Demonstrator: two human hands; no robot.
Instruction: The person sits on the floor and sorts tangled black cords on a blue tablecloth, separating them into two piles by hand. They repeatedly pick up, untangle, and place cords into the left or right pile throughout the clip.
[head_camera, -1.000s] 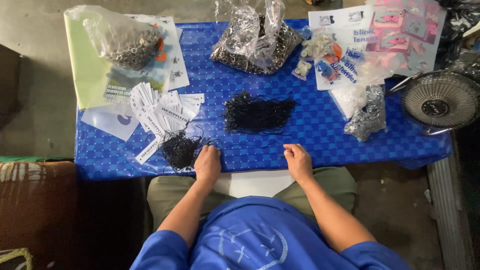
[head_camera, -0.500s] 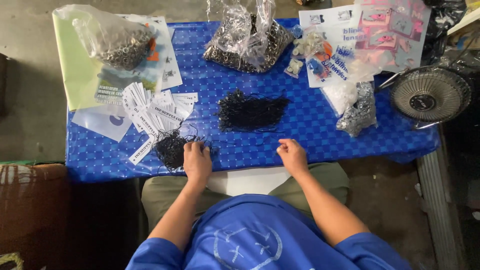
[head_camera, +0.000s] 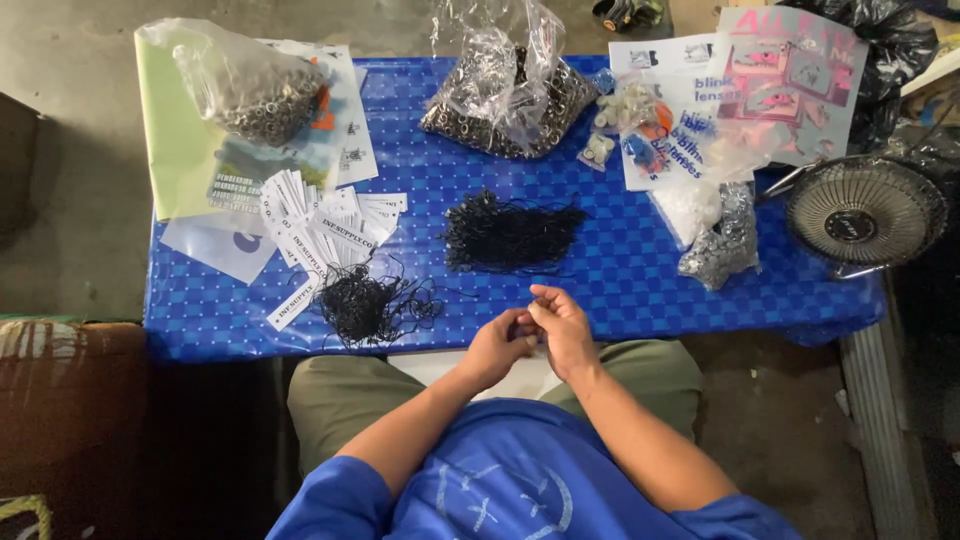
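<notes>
Half a second ago both hands lay flat and apart on the near edge of the desk, a table under a blue chequered plastic cloth; now they have drawn together in front of the person's body, just off that edge. The left hand and the right hand touch at the fingertips, fingers curled in a pinch as if working something very small between them, though what they hold, if anything, is too fine to tell. To my eye this reads as fine handwork begun at the fingertips. Nearest them, to the left on the cloth, lies a loose tangle of thin black cord; a second, denser heap of black cord lies just beyond the hands. Left of the tangle is a fanned pile of narrow white paper tags with dark print. At the far left a clear plastic bag of small metal rings rests on pale green and white sheets; at the far middle stands another clear bag of dark metal pieces. To the right lie pink and white printed cards and small clear packets, with a round wire-grille fan off the desk's right end.
</notes>
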